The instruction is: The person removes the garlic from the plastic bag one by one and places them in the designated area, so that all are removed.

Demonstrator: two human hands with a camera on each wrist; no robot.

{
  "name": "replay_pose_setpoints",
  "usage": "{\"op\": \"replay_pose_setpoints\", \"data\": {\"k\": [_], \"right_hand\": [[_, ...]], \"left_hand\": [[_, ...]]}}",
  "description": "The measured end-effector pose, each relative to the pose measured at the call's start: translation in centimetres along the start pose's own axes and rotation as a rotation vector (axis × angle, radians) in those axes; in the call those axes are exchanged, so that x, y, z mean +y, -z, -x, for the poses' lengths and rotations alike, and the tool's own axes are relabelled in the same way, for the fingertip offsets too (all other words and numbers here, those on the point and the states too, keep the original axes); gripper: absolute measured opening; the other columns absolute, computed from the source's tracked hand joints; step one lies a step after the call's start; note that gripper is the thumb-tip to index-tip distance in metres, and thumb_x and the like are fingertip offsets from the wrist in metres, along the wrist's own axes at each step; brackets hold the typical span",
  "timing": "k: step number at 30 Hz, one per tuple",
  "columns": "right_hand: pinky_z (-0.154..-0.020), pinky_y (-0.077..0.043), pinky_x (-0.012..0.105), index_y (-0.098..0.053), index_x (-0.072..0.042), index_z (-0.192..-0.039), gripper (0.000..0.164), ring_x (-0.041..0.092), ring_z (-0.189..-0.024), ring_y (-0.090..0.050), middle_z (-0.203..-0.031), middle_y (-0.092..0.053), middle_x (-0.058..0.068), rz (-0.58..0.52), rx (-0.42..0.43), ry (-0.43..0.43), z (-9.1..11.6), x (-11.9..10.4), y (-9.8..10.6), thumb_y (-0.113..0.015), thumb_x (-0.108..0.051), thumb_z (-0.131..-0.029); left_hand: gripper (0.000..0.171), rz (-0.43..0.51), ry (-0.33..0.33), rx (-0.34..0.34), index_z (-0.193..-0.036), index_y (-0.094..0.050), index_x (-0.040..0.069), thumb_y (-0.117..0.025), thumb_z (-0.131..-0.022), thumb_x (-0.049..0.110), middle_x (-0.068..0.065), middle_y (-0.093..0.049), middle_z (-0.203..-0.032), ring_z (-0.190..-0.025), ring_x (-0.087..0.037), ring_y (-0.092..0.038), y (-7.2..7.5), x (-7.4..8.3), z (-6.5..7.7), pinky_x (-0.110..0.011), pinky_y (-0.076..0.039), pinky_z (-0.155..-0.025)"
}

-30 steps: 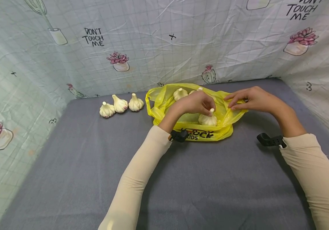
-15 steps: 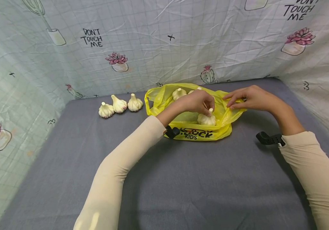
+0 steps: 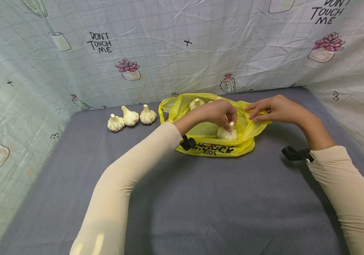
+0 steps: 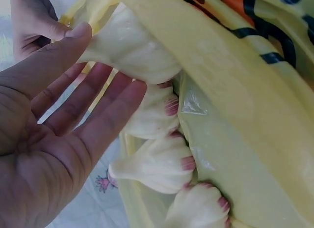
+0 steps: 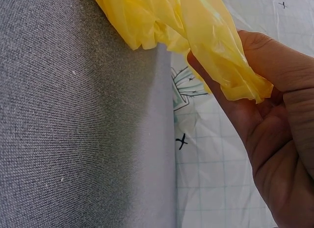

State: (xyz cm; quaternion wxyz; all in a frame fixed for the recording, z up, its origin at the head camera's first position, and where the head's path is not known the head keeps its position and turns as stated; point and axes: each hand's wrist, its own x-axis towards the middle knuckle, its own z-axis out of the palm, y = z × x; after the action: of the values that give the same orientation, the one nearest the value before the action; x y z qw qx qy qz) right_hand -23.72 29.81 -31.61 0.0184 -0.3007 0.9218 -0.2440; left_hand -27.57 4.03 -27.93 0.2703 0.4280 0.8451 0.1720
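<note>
A yellow plastic bag (image 3: 248, 136) lies with its mouth spread, dark lettering along its near side. My left hand (image 3: 220, 110) reaches inside and pinches the stem of a garlic bulb (image 3: 227, 134) near the bag's front wall. The left wrist view shows thumb and fingers at that bulb's neck (image 4: 93, 48), with several more bulbs (image 4: 162, 164) lined up beside it in the bag. My right hand (image 3: 275, 108) holds the bag's right edge; in the right wrist view, thumb and fingers pinch the crumpled yellow plastic (image 5: 221, 46).
Three garlic bulbs, a left one (image 3: 116, 123), a middle one (image 3: 130, 116) and a right one (image 3: 148, 114), sit in a row left of the bag. Grey cloth (image 3: 201, 198) covers the table. A printed curtain (image 3: 156, 42) hangs behind and at both sides.
The left elbow has swung out to the left while the left hand stays at the same bulb in the bag. The right hand keeps its place on the bag's edge.
</note>
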Motion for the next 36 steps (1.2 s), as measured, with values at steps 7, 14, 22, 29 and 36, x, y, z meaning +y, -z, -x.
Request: {"op": "replay_pose_setpoints", "data": {"k": [7,14,22,29,36], "right_hand": [[-0.071,-0.048,0.019,-0.081,-0.028,-0.098,0.014,0.001,-0.104,-0.063,-0.128,-0.071,0.000,-0.004,0.008,0.001,0.1,0.0,-0.1,-0.079,-0.017,-0.090],[-0.072,-0.048,0.019,-0.081,-0.028,-0.097,0.014,0.000,-0.102,-0.062,-0.127,-0.071,0.001,-0.001,0.009,0.007,0.1,0.0,-0.1,-0.079,-0.016,-0.090],[-0.072,-0.049,0.020,-0.081,-0.027,-0.098,0.014,0.001,-0.100,-0.062,-0.127,-0.071,0.001,0.006,0.002,0.001,0.1,0.0,-0.2,-0.079,-0.016,-0.090],[-0.073,-0.049,0.020,-0.081,-0.027,-0.098,0.013,0.002,-0.098,-0.063,-0.127,-0.071,0.001,0.010,0.005,0.000,0.2,0.0,-0.2,-0.079,-0.017,-0.090],[-0.074,-0.049,0.021,-0.080,-0.028,-0.098,0.013,0.002,-0.100,-0.063,-0.127,-0.071,0.000,0.017,0.007,-0.001,0.3,0.0,-0.3,-0.079,-0.017,-0.090]], "left_hand": [[0.015,0.116,0.022,-0.062,-0.103,-0.070,0.008,-0.078,-0.090,0.007,-0.006,-0.071,-0.108,-0.093,-0.018,-0.066,0.5,-0.2,0.6,-0.028,-0.058,-0.079],[0.017,0.081,-0.018,-0.147,-0.097,-0.067,0.010,-0.081,-0.088,0.010,-0.002,-0.070,-0.110,-0.105,-0.013,-0.066,0.8,-0.4,0.4,-0.030,-0.058,-0.077],[0.029,0.116,-0.065,-0.220,-0.117,-0.065,0.005,-0.077,-0.091,0.010,-0.010,-0.072,-0.117,-0.106,-0.016,-0.067,0.7,-0.6,0.4,-0.039,-0.059,-0.082],[0.018,-0.003,-0.161,-0.143,-0.107,-0.076,0.003,-0.077,-0.092,0.014,-0.004,-0.076,-0.097,-0.085,-0.013,-0.067,1.1,-0.9,0.8,-0.029,-0.057,-0.078],[0.015,-0.020,-0.251,-0.032,-0.104,-0.075,0.005,-0.078,-0.092,0.013,-0.001,-0.074,-0.101,-0.094,-0.008,-0.067,1.3,-2.0,1.8,-0.022,-0.051,-0.086]]}}
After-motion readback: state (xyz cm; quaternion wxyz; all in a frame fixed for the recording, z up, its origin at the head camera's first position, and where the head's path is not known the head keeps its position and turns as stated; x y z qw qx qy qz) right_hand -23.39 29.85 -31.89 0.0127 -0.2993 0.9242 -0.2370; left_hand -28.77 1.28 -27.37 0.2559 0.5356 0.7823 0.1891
